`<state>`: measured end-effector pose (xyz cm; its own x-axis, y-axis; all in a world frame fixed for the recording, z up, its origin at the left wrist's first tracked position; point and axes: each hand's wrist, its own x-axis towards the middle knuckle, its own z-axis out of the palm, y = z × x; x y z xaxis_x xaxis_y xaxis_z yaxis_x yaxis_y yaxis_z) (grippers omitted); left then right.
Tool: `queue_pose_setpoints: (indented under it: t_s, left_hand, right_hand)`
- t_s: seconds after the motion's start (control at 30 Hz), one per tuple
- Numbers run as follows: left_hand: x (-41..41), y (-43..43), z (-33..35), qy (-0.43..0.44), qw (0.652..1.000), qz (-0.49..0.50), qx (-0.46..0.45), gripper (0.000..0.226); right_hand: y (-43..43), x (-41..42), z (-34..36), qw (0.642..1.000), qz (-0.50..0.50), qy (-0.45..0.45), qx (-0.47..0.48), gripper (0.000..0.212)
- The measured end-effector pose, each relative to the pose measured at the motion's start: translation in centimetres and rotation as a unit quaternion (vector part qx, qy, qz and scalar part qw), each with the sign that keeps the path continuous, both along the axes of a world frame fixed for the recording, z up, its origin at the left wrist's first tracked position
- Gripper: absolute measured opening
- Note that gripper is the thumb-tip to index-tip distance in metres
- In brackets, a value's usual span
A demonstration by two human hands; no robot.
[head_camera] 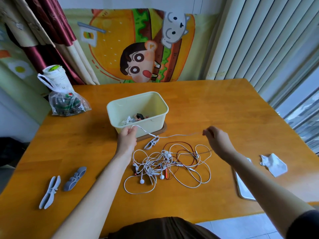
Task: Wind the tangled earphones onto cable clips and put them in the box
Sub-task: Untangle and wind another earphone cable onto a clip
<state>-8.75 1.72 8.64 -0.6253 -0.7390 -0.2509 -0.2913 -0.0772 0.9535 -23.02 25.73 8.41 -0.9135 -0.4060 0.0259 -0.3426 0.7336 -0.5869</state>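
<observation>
Taut white earphone cable (172, 135) between both hands.
Curled left hand (126, 138) grips it; right hand (216, 138) pinches it.

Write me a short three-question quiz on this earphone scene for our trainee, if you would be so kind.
1. True or false: the left hand and the right hand hold the same thin white earphone cable.
2. How many grey winged plastic cable clips lie near the left edge of the orange wooden table? A one; B two; C four.
3. Fill in: the tangled pile of earphones mixes white cables with a ___ one.
Key: 1 true; 2 B; 3 red.
</observation>
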Motion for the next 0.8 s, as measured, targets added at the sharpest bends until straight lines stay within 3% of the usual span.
queue_pose_setpoints:
  t_s: [0.1, 0.2, 0.3, 0.33, 0.4, 0.5, 0.6, 0.7, 0.8]
  left_hand:
    - [-1.1, 1.8, 1.9, -0.028, 0.991, -0.124, -0.051, 0.049]
    - [-1.8, 4.5, 4.1, -0.004, 0.969, -0.236, -0.077, 0.062]
    - [-2.0, 5.8, 4.7, 0.008, 0.942, -0.313, -0.118, 0.022]
    - [-1.9, 5.7, 4.4, 0.011, 0.941, -0.312, -0.133, 0.023]
    - [-1.6, 5.1, 3.5, 0.002, 0.953, -0.281, -0.117, 0.035]
    - [-0.9, 2.9, 2.6, 0.027, 0.985, -0.167, 0.045, 0.033]
    - [0.1, -0.2, 1.5, 0.057, 0.98, -0.031, 0.189, 0.03]
    - [0.8, -2.0, 0.1, 0.067, 0.965, 0.08, 0.239, 0.034]
    - [1.4, -2.4, -1.0, 0.04, 0.972, 0.088, 0.216, 0.033]
  right_hand:
    - [-2.6, 1.1, 4.8, 0.995, 0.044, 0.078, -0.042, 0.018]
    - [-5.1, 3.3, 7.5, 0.985, 0.126, 0.113, -0.042, 0.019]
    - [-6.3, 4.6, 7.2, 0.982, 0.154, 0.103, -0.04, 0.026]
    - [-6.4, 4.9, 6.9, 0.983, 0.154, 0.09, -0.038, 0.028]
    - [-6.0, 5.1, 6.0, 0.985, 0.158, 0.066, -0.033, 0.03]
    - [-4.5, 4.8, 4.2, 0.984, 0.173, 0.034, -0.007, 0.03]
    - [-2.3, 3.4, 1.5, 0.988, 0.151, -0.019, 0.018, 0.03]
    - [0.0, 2.1, -1.4, 0.988, 0.121, -0.072, 0.06, 0.03]
    - [1.0, 1.0, -2.1, 0.986, 0.107, -0.082, 0.103, 0.029]
